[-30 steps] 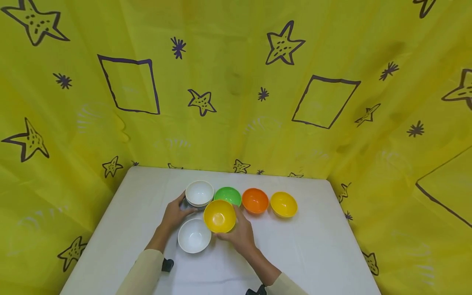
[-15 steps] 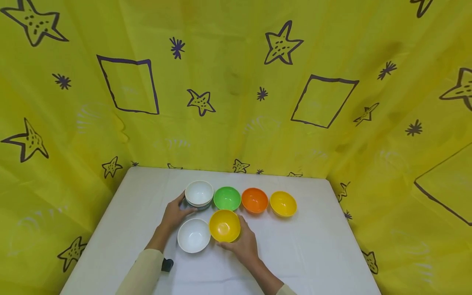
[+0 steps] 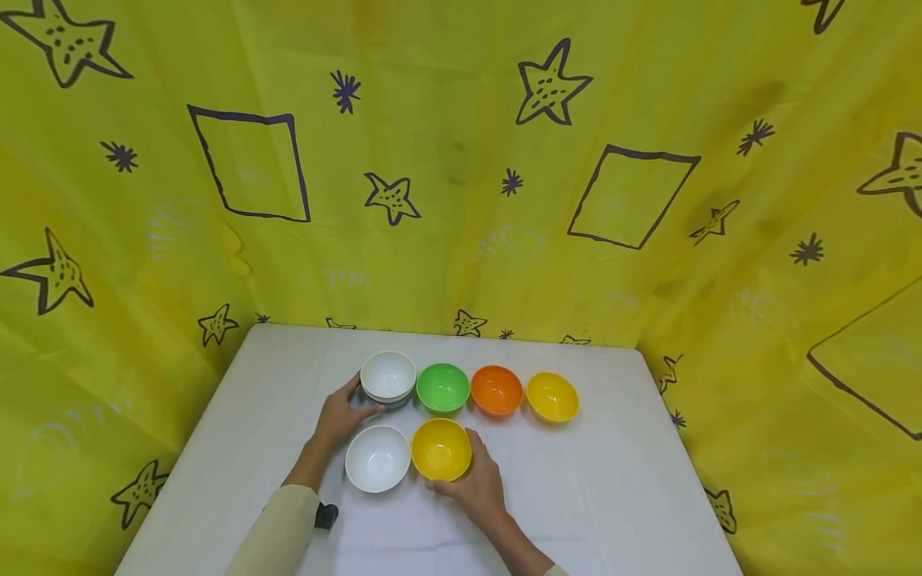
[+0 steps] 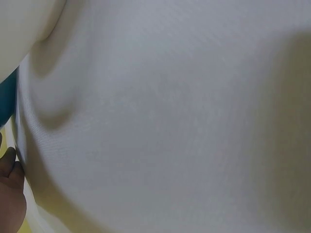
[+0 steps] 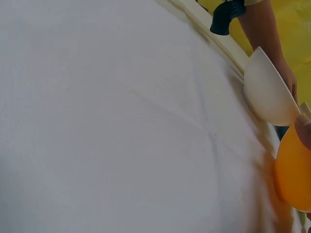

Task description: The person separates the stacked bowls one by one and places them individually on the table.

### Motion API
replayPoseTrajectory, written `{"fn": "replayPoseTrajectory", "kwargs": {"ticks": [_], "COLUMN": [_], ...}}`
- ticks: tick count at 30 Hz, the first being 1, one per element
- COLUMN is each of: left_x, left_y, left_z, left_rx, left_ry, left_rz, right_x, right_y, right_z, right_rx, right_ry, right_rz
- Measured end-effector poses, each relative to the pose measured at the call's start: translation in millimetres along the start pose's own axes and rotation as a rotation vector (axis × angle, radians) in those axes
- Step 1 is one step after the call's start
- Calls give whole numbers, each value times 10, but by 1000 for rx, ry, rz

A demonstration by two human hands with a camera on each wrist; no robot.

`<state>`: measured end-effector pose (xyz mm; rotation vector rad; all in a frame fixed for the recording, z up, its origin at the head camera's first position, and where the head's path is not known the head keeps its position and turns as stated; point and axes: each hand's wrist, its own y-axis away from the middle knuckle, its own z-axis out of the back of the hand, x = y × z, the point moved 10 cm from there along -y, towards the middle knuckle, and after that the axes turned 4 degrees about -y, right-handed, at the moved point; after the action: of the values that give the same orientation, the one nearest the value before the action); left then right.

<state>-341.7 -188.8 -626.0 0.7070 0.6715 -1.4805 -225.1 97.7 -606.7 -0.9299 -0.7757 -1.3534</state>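
Note:
My right hand (image 3: 481, 483) grips a yellow bowl (image 3: 441, 450) by its right side, fingers at the far rim and thumb in front. This bowl stands just right of a white bowl (image 3: 378, 458), their rims touching or nearly so. Behind them my left hand (image 3: 340, 416) holds the left side of a stack: a white bowl (image 3: 389, 376) set in a blue one (image 3: 398, 404). In the left wrist view only part of the hand (image 4: 10, 194) and a blue bowl edge (image 4: 7, 97) show. The right wrist view catches the yellow bowl's side (image 5: 293, 170) and a thumb.
Right of the stack, a green bowl (image 3: 442, 389), an orange bowl (image 3: 497, 390) and a second yellow bowl (image 3: 552, 398) form a row. A white cloth covers the table (image 3: 619, 488). Yellow curtains (image 3: 446, 264) with drawn stars enclose its back and sides.
My right hand has brought the yellow bowl toward me and slightly right, down beside the front white bowl, uncovering the green bowl. The left hand has stayed on the stack.

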Motion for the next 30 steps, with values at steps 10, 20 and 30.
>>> {"fn": "replayPoseTrajectory", "kwargs": {"ticks": [10,20,30], "left_x": [21,36,38], "left_y": [-7,-10,-2], "left_z": [-17,-10,-27], "left_rx": [-3,-4,-3], "left_ry": [9,1,10], "left_rz": [-4,1,18], "right_x": [-22,319,649], "right_y": [54,-142,-623], "right_z": [26,167,57], "right_rx": [11,-45,-31], "right_ry": [62,-8,-59], "right_rz": [-12,135,98]}}
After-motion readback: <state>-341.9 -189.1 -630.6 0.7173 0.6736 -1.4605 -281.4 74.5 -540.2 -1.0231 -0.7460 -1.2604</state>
